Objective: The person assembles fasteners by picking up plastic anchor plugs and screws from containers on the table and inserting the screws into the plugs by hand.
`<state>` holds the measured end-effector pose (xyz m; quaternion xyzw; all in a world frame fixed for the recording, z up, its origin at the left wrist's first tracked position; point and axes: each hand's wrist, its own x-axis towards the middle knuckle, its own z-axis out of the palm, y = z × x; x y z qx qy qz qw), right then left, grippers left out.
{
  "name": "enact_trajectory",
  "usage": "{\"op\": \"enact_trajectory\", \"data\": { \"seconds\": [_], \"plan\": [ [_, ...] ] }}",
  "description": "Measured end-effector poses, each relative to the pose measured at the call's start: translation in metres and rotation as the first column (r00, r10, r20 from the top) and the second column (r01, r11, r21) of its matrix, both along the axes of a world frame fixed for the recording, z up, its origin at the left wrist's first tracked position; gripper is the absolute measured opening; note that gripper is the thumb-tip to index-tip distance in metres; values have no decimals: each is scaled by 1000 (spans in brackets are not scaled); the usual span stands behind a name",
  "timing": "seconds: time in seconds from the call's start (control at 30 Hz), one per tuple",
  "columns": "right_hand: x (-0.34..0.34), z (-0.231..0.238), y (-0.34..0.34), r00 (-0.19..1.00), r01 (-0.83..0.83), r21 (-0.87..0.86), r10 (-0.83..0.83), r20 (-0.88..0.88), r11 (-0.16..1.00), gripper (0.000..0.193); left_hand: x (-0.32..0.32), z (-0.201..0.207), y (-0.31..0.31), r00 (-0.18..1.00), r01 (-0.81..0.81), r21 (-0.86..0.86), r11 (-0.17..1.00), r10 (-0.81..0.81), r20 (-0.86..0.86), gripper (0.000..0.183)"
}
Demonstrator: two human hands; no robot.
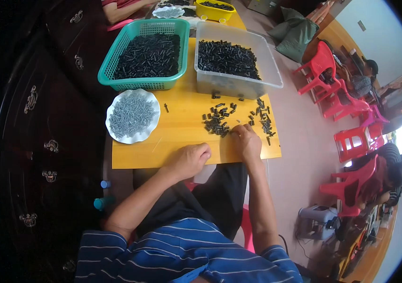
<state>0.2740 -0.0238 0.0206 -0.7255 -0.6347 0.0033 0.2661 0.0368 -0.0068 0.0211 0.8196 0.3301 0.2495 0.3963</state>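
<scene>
My left hand [189,160] is curled closed above the front edge of the yellow table; whatever may be inside its fingers is hidden. To its right, my right hand [248,141] points its bunched fingertips down at the near right side of a loose pile of small black cylindrical parts [216,123]. Anything between those fingertips is too small to make out. A second scatter of black parts, some longer with a thin stem [263,118], lies right of the first pile. One single dark stemmed piece [166,108] lies apart, near the white scalloped dish [110,123] of small silvery pieces.
Behind the dish stands a green perforated basket [103,74] full of black parts. Beside it is a translucent bin [270,78], also holding black parts. Farther back are a yellow tub [214,14] and another person's arm [124,11]. Red chairs [321,66] and seated people are at right.
</scene>
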Motion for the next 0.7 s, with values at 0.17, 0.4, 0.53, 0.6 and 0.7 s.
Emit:
{"op": "enact_trajectory", "data": {
  "seconds": [0.17,0.4,0.53,0.6,0.7],
  "plan": [
    [-3,15,-20,984,64,32,-58,-167,997,10,-3,0,2,991,-12,-57,998,19,132,15],
    [-25,14,-64,140,-94,108,120,-983,990,9,14,37,4,953,-29,-176,984,81,293,14],
    [-44,12,-79,0,-76,99,99,-995,992,11,29,49,-3,935,-17,-196,980,85,344,13],
    [-49,7,-85,-72,-96,120,113,-991,988,12,34,47,-6,949,-25,-62,998,43,312,13],
    [-51,3,-90,-125,-95,137,125,-984,986,12,36,44,-14,952,7,-99,995,24,305,11]
  ]
}}
